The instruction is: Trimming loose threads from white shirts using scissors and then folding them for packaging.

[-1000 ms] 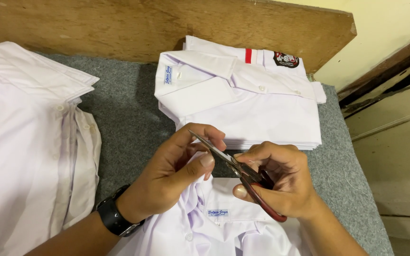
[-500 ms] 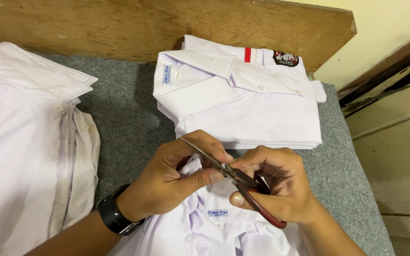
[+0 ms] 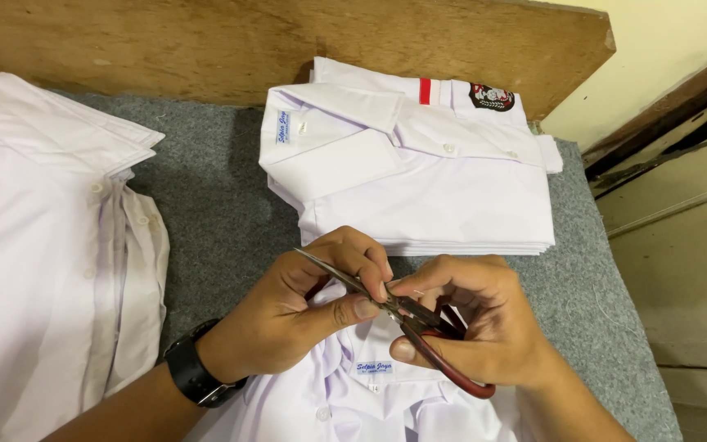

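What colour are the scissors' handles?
Dark red, on the scissors in the right hand; head view.

Scissors [image 3: 403,315]: blades partly covered by left hand [image 3: 304,315], handles largely inside the grip of right hand [image 3: 476,331]; blade state undeterminable. Whatever is pinched at left fingertips [image 3: 374,286] too small to make out. White shirt [image 3: 353,393] beneath both hands cut off by lower edge, collar partly masked. Shirt pile [image 3: 42,245] at left cut off by left and lower edges. Lower layers of folded stack [image 3: 427,180] visible as edges only, count unclear. Desk [image 3: 222,205] cut off below right. Both forearms cut off at bottom edge
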